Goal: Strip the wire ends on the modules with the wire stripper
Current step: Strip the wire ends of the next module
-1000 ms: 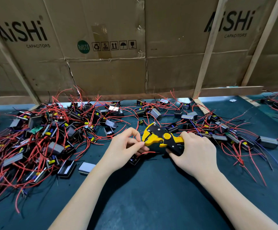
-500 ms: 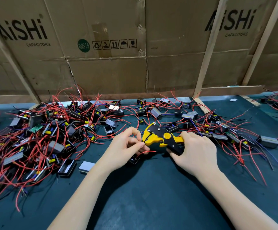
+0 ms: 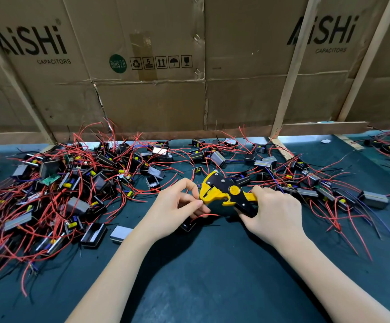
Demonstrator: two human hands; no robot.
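Dark teal matting is covering the surface (image 3: 201, 276), and flattened brown cardboard cartons (image 3: 147, 66) printed "AiSHi CAPACITORS" are standing behind it as a wall, braced by pale wooden battens (image 3: 291, 66). A big heap of small black modules (image 3: 56, 183) with tangled red wires is sprawling over the left half of the surface, and a looser scatter of modules (image 3: 329, 190) is trailing off to the right. Both bare forearms are reaching in from the lower edge and meeting near the middle. The right hand (image 3: 275, 213) is curling around the handles of the yellow-and-black wire stripper (image 3: 224, 192), whose head is pointing left toward the other hand. The left hand (image 3: 177, 206) is pinching a wire end between thumb and forefinger right at the stripper's mouth, the other fingers tucking beneath. Under that hand a single black module (image 3: 187, 226) is lying on the surface, with a red wire (image 3: 206, 215) arcing from it just below the tool.
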